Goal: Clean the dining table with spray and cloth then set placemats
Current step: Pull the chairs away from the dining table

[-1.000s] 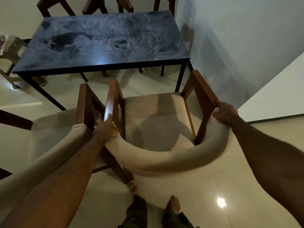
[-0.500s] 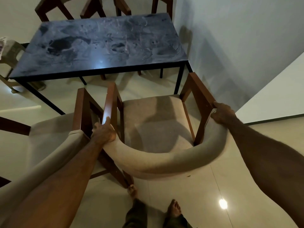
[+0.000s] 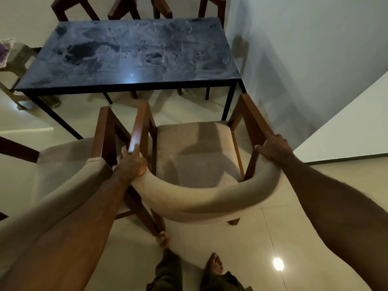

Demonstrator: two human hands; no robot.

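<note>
We've got both hands on the chair [image 3: 195, 152]: left hand [image 3: 131, 164] wrapped around its left armrest, right hand [image 3: 273, 148] gripping the right one. The dusty dining table [image 3: 130, 53] sits just ahead, and that thing on the stool at far left might be a cloth [image 3: 5, 52], hard to tell.

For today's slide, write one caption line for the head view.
Both hands, left hand and right hand, grip a cushioned chair facing the smeared dark table.

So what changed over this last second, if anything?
The armchair edged toward the dining table, with the left hand and right hand keeping their grip on its armrests. The bare feet stepped forward. Table and second chair stayed put.
</note>
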